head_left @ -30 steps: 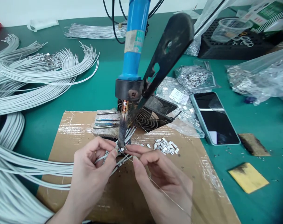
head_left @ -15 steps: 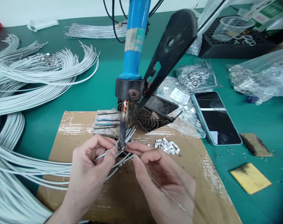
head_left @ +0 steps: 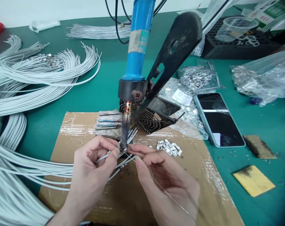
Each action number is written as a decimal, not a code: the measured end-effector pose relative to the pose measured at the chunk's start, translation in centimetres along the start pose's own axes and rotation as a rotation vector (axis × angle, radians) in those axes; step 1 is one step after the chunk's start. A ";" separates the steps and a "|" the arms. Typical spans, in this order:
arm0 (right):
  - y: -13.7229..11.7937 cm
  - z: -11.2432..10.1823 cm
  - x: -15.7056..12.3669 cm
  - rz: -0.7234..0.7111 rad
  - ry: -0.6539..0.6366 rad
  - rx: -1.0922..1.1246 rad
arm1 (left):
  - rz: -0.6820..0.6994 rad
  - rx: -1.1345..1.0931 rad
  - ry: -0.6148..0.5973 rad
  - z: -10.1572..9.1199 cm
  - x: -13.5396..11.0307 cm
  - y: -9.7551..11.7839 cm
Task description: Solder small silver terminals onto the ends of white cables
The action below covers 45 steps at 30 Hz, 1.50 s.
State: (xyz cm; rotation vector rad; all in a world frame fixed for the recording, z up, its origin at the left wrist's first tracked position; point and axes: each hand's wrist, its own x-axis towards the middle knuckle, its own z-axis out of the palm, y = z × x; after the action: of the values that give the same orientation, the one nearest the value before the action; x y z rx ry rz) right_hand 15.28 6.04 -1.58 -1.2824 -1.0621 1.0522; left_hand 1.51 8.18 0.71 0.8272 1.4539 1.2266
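Note:
A soldering iron with a blue handle (head_left: 135, 62) hangs tip-down on a black bracket (head_left: 172, 47). Its dark tip (head_left: 124, 135) meets the work between my hands. My left hand (head_left: 92, 169) pinches a white cable (head_left: 104, 158) close to the tip; the small joint there is mostly hidden by fingers. My right hand (head_left: 166, 179) grips a thin solder wire (head_left: 171, 198) between thumb and fingers, its end reaching the iron's tip. More white cables (head_left: 130, 135) lie just beneath and behind the fingers.
Cardboard (head_left: 191, 175) covers the bench under my hands. Small metal connectors (head_left: 169, 147) lie in a pile to the right, near a fan (head_left: 154, 121). A phone (head_left: 221, 121), yellow sponge (head_left: 254, 181) and bags of parts (head_left: 197, 77) are farther right. Cable bundles (head_left: 31, 171) fill the left.
The whole view has shifted slightly, with everything a little farther right. Both hands keep their grip and place at the iron's tip.

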 end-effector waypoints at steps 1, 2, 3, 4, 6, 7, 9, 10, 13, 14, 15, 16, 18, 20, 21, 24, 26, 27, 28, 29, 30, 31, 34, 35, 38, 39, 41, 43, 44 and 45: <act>0.0 0.0 0.0 -0.001 -0.005 0.001 | 0.006 0.002 0.002 -0.1 0.0 -0.1; -0.1 0.0 0.0 0.005 -0.007 0.007 | 0.014 0.001 0.005 -0.1 -0.1 -0.1; -0.1 0.0 0.0 0.017 -0.002 0.015 | 0.023 -0.001 0.006 -0.2 -0.1 -0.2; -0.2 0.1 0.0 0.034 0.008 0.024 | 0.025 -0.001 0.007 -0.3 -0.1 -0.3; -0.3 0.2 -0.1 0.059 0.022 0.042 | 0.030 0.002 0.011 -0.3 -0.2 -0.4; -0.3 0.3 -0.1 0.062 0.025 0.047 | 0.034 0.009 0.011 -0.3 -0.2 -0.3; -0.3 0.4 -0.2 0.055 0.030 0.046 | 0.056 0.036 0.012 -0.2 -0.1 -0.1; -0.3 0.4 -0.2 0.046 0.030 0.040 | 0.069 0.057 0.009 -0.1 -0.1 0.0; -0.2 0.3 -0.2 0.015 0.022 0.019 | 0.096 0.101 0.006 -0.1 -0.1 0.1; -0.2 0.3 -0.1 0.007 0.018 0.015 | 0.101 0.102 0.012 -0.2 -0.2 0.1; -0.2 0.3 -0.1 0.001 0.016 0.012 | 0.101 0.101 0.015 -0.2 -0.2 0.0; -0.2 0.2 -0.1 -0.004 0.014 0.007 | 0.098 0.100 0.018 -0.3 -0.3 -0.1; -0.2 0.2 -0.1 -0.005 0.011 -0.006 | 0.091 0.099 0.013 -0.4 -0.3 -0.3; -0.2 0.2 -0.1 -0.003 0.009 -0.017 | 0.079 0.090 0.005 -0.4 -0.3 -0.3; -0.2 0.2 -0.1 -0.004 0.009 -0.020 | 0.072 0.082 0.003 -0.4 -0.3 -0.3; -0.1 0.2 -0.1 -0.016 0.013 -0.025 | 0.057 0.074 0.004 -0.2 -0.1 0.0; -0.1 0.1 -0.1 -0.015 0.018 -0.026 | 0.059 0.087 0.005 -0.1 0.0 0.2; -0.1 0.2 -0.1 -0.012 0.020 -0.027 | 0.061 0.094 0.006 0.0 0.0 0.2; -0.2 0.2 -0.1 -0.009 0.022 -0.028 | 0.064 0.099 0.004 0.0 0.0 0.3; -0.2 0.2 -0.1 -0.008 0.023 -0.029 | 0.064 0.102 0.004 0.0 -0.1 0.3; -0.2 0.2 -0.1 -0.010 0.024 -0.031 | 0.067 0.101 0.003 0.0 -0.1 0.3; -0.2 0.2 -0.1 -0.015 0.026 -0.035 | 0.066 0.100 0.001 0.0 -0.2 0.3; -0.2 0.2 -0.1 -0.044 0.032 -0.042 | 0.068 0.100 -0.004 0.0 -0.3 0.2; -0.1 0.2 0.0 -0.054 0.031 -0.042 | 0.069 0.101 -0.005 0.0 -0.3 0.1; -0.1 0.2 0.0 -0.070 0.026 -0.050 | 0.083 0.093 -0.001 -0.1 -0.3 0.1; -0.1 0.2 0.0 -0.071 0.026 -0.053 | 0.087 0.093 0.000 -0.1 -0.3 0.2; -0.1 0.2 0.0 -0.072 0.032 -0.058 | 0.094 0.108 0.002 -0.1 -0.3 0.2; -0.1 0.2 0.0 -0.075 0.036 -0.057 | 0.098 0.133 -0.006 -0.1 -0.3 0.3; -0.1 0.3 0.0 -0.077 0.037 -0.056 | 0.101 0.139 -0.010 -0.1 -0.3 0.3; -0.2 0.3 0.0 -0.078 0.037 -0.053 | 0.102 0.139 -0.009 -0.1 -0.3 0.3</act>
State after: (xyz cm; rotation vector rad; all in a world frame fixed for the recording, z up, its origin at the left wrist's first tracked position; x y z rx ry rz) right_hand 15.02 6.10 -1.42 -1.2881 -1.1095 0.9434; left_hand 1.46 7.92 1.09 1.0102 1.5189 1.2056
